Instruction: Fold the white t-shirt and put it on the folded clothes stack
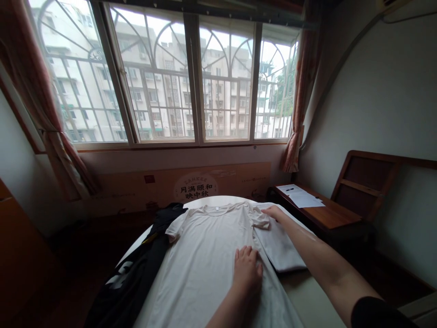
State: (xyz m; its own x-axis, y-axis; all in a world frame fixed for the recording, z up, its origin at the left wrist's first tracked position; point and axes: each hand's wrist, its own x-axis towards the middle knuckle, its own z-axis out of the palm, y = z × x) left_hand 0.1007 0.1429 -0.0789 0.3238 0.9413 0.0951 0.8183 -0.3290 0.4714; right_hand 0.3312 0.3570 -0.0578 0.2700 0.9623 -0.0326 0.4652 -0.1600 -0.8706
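Observation:
A white short-sleeved T-shirt [208,255] lies spread out on a white rounded table [235,199], its collar towards the window. My left hand [247,269] rests flat on the right side of the shirt's body, fingers stretched forward. Up at the right sleeve, my right hand [276,213] has its fingers closed on the sleeve's edge; the fingertips are small and partly hidden. The sleeve is creased and bunched there. Under my right forearm sits a folded light-coloured cloth [282,248], beside the shirt.
Dark clothing [136,278] with a white print lies along the table's left side. To the right stands a wooden bench [336,214] with papers [303,198] and a pen on it. A printed cardboard panel [239,182] leans below the barred window [191,82].

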